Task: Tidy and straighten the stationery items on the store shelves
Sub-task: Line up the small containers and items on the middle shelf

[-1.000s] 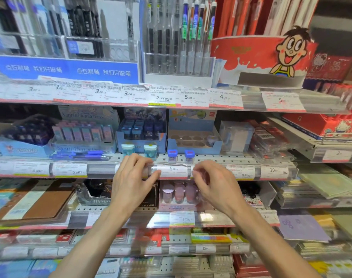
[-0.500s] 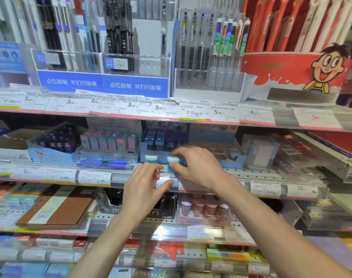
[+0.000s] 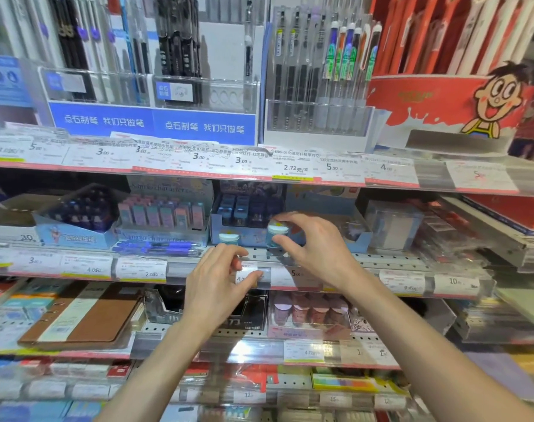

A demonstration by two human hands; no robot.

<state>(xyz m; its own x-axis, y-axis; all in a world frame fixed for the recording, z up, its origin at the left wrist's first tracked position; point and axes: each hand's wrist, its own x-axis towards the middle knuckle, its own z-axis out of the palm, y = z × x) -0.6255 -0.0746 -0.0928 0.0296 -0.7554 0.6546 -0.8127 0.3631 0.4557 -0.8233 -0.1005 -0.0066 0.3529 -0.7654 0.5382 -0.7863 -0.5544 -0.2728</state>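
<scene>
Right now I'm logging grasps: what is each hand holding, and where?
Right hand pinches the small teal jar by its lid and side; left hand pinches the price tag.

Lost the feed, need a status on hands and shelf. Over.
Right hand gripping small teal-capped jar. Left hand pinching price tag on shelf rail. Second jar standing alongside. Nothing blocking.

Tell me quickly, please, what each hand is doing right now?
Left hand: pinching the price tag on the shelf rail.
Right hand: fingers closed around a small teal-capped jar.
</scene>
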